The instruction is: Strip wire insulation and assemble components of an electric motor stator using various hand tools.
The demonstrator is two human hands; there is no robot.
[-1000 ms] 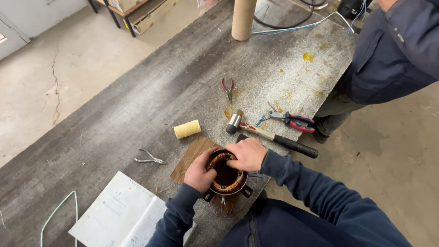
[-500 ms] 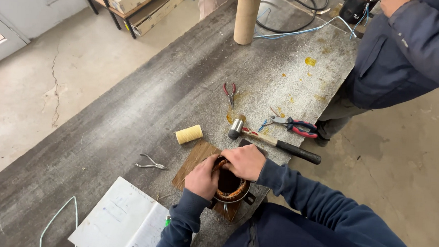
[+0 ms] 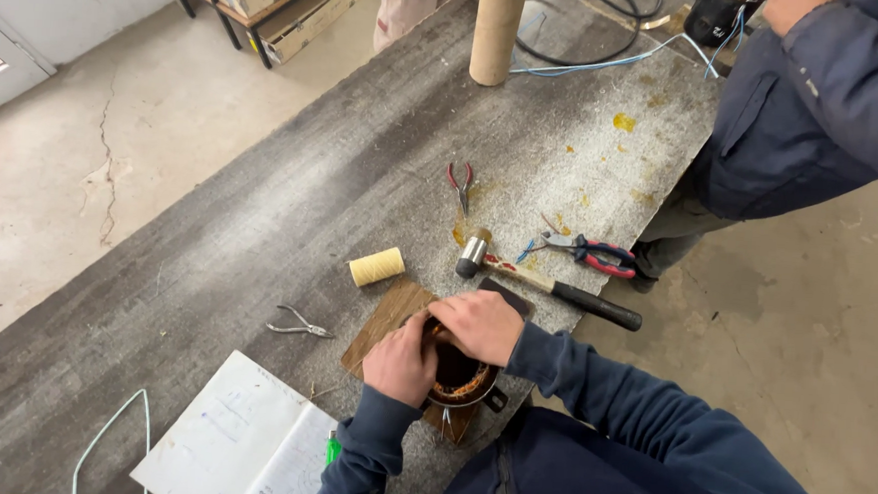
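Observation:
A round metal motor stator with copper windings [image 3: 462, 381] sits on a small wooden board [image 3: 388, 320] at the near edge of the grey workbench [image 3: 291, 199]. My left hand [image 3: 402, 361] grips its left side. My right hand [image 3: 479, 324] is cupped over its top, with the fingers curled into the opening. Most of the stator is hidden under both hands. A mallet with a black grip [image 3: 547, 283] lies just beyond my right hand.
A yellow thread spool [image 3: 376, 267], small steel pliers [image 3: 300, 326], red-handled pliers [image 3: 460, 183] and red-and-black cutters [image 3: 589, 251] lie around. An open notebook [image 3: 239, 442] lies at the near left. A cardboard tube [image 3: 496, 30] stands far off. Another person [image 3: 817, 96] stands at the right.
The view has shifted slightly. My hands stay on the stator, with the right hand sliding further over its top and the left moving a little down its side.

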